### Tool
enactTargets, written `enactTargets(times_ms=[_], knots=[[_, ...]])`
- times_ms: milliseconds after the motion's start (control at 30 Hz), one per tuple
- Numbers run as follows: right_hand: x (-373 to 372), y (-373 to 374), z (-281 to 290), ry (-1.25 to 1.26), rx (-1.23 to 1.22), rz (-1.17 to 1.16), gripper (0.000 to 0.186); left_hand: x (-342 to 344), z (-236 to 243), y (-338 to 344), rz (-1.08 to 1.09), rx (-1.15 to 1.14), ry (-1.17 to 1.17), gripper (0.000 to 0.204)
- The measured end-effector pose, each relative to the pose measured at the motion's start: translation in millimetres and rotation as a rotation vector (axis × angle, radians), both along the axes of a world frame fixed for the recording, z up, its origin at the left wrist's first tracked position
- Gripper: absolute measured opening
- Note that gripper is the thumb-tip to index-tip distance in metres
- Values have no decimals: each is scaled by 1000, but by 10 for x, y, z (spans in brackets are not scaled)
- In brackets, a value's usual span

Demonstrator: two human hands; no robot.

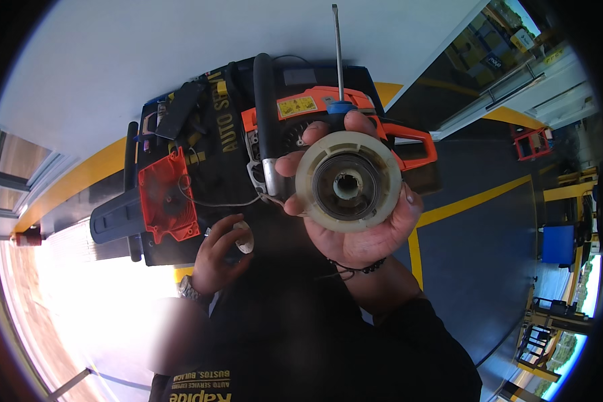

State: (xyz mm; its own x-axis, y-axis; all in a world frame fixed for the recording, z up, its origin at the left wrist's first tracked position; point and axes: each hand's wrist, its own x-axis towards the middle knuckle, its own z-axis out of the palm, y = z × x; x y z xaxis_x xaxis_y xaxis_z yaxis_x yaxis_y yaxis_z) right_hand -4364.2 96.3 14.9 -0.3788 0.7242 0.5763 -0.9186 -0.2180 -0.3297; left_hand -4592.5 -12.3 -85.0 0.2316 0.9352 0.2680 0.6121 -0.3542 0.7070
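My right hand (365,244) holds up a pale plastic starter pulley (303,184), its fingers wrapped round the rim. A coiled dark spring (325,204) and a central hole show in its face. From behind those fingers rises a screwdriver (339,60) with a blue handle, seemingly gripped in the same hand. My left hand (216,258) is lower and to the left, closed on a small whitish rounded piece (246,239) whose kind is unclear. An orange chainsaw (355,98) lies beyond the pulley, partly hidden by it. Left of it rests an orange starter cover (167,197).
The chainsaw stands on a dark mat (214,161) over a work surface. A thin cord (221,204) runs from the cover toward my right hand. Small dark parts (179,110) lie at the back left. A dark bar cover (117,220) juts left; a red trolley (533,143) stands far right.
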Motion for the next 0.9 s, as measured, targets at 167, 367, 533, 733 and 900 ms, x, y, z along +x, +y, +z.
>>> enactTargets(times_ms=[167,367,533,733,900], knots=[[-31,-10,2,-8,-19,2,80,-10,-213,60,11,-26,126,49],[-69,-49,-3,20,13,37,80,139,-315,81,71,106,252,48],[-129,-75,-44,65,42,34,77,163,-140,40,111,271,296,43],[-175,-198,22,-113,77,-31,76,146,432,-62,63,429,90,43],[-191,-273,78,-240,94,-51,76,198,1137,48,73,553,-80,49]])
